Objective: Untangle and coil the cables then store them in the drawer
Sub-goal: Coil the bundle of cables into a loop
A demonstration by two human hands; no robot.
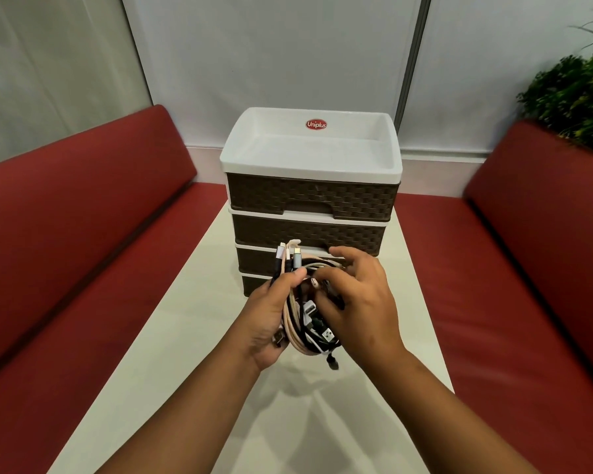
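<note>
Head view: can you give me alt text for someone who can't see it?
Two bare hands hold a bundle of cables above a white table: the left hand grips it, the right hand fingers the loops. Behind stands a drawer unit with brown woven fronts, all shut, and a white top tray, between red benches.

Two bare forearms enter from the lower edge. Left hand (271, 314) and right hand (356, 309) carry no gloves, rings, watch or bands (none visible on the exposed surfaces). No sleeve reaches either wrist. Fingernails are short and unpainted.
</note>
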